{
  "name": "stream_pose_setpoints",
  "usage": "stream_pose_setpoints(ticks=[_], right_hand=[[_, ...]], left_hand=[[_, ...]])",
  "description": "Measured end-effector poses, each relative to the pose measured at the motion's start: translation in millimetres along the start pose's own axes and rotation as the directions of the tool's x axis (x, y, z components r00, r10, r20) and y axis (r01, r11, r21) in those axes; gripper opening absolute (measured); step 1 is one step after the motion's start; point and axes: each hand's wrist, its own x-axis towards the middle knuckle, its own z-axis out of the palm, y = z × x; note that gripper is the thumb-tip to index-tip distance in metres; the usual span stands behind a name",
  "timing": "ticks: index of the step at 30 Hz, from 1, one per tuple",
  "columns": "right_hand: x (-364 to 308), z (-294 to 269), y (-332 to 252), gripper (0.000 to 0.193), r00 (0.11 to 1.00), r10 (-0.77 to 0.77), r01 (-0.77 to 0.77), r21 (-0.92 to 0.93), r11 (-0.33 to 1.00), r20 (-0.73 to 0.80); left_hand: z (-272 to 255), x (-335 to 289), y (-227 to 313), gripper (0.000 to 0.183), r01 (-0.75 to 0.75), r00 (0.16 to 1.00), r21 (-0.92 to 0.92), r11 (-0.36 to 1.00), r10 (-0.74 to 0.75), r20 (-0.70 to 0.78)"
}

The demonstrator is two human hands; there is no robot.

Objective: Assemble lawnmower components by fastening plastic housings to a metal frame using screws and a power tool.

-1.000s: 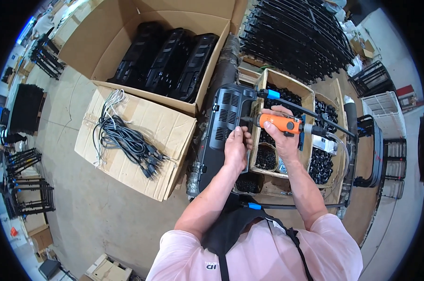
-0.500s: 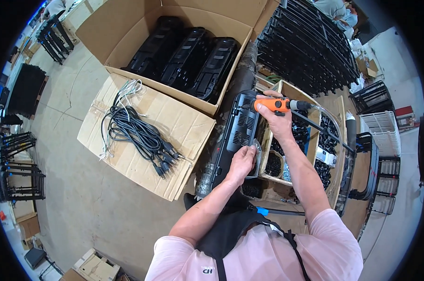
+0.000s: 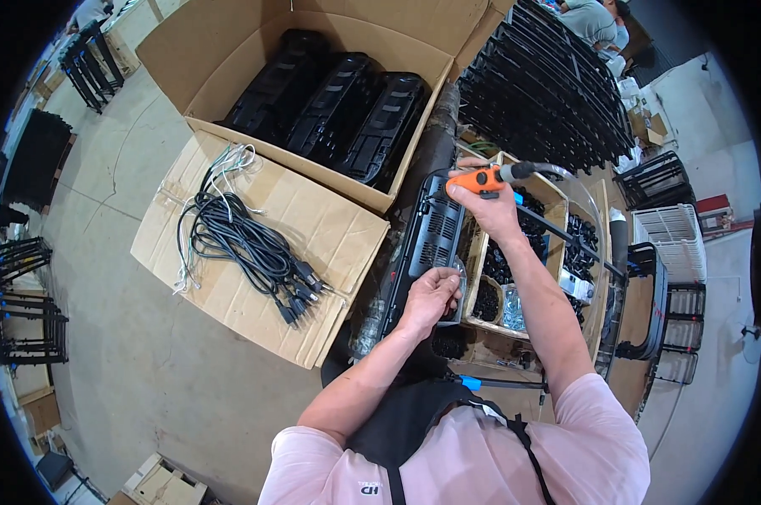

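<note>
A long black plastic housing with vent slots (image 3: 437,238) lies lengthwise in front of me on a wrapped, padded bar. My right hand (image 3: 491,206) is wrapped around an orange air screwdriver (image 3: 473,181), held over the far end of the housing. A hose runs off from the tool's back end to the right. My left hand (image 3: 431,301) is beside the housing's near right side, at a small clear plastic container (image 3: 459,286). Its fingers are pinched together; whatever is between them is too small to make out.
On the right stands a wooden parts bin (image 3: 522,330) with small black pieces and screws. Coiled black power cords (image 3: 237,240) lie on flattened cardboard (image 3: 330,227) to the left. Behind it, an open carton (image 3: 313,172) holds black housings. Black metal frames (image 3: 540,93) are stacked at the back right.
My right hand and the screwdriver have shifted slightly left along the housing's far end. My left hand has drawn a little nearer to me and its fingers have curled in.
</note>
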Motion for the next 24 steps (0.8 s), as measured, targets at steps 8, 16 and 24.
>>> stream_pose_setpoints(ticks=[8,16,24], right_hand=[[19,6,-8,0.045,0.995,-0.027,0.039,-0.124,0.992,0.099],[25,6,2,0.044,0.990,-0.043,0.059,-0.117,0.991,0.136],[22,1,1,0.045,0.990,-0.022,0.038,-0.117,0.992,0.137]], left_hand=[[-7,12,-1,0.021,-0.016,0.998,-0.251,0.968,-0.001,-0.065],[-11,26,1,0.024,0.001,0.994,-0.393,0.920,-0.043,-0.096],[-1,51,8,0.027,-0.021,0.983,-0.519,0.854,-0.078,-0.168]])
